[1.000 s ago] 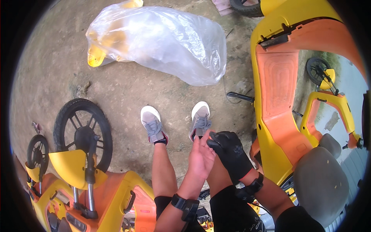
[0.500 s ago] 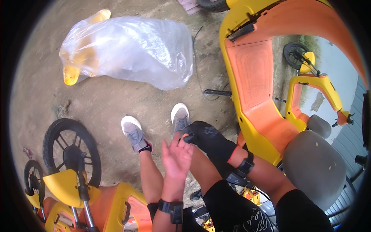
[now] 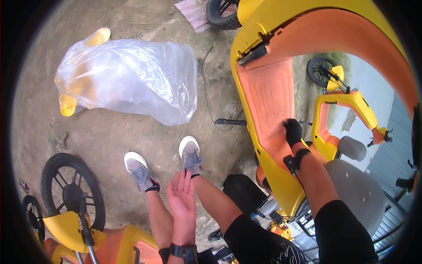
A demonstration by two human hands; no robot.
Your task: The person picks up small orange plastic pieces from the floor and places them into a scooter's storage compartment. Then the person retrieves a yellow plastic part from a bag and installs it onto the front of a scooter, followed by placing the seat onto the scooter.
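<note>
My left hand (image 3: 181, 196) is bare, palm up and fingers stretched out, with nothing in it; it hovers in front of my shins. On my right hand (image 3: 293, 131) is a black glove. That hand is bunched against the orange footboard (image 3: 269, 94) of the yellow scooter body (image 3: 244, 108) at my right, close to where the footboard bends up toward the grey seat (image 3: 358, 189). Its fingertips are curled and dark, so anything between them is hidden.
A clear plastic bag (image 3: 136, 75) over yellow parts lies on the ground ahead, with a thin black cable (image 3: 203, 83) beside it. A scooter wheel (image 3: 72, 193) stands at left, another yellow scooter (image 3: 351, 103) at far right. A black box-like thing (image 3: 241, 193) sits beside my right leg.
My right hand has left my left hand's fingertips and reached right onto the orange footboard. My left hand stays palm up, slightly lower. The whole view has shifted somewhat.
</note>
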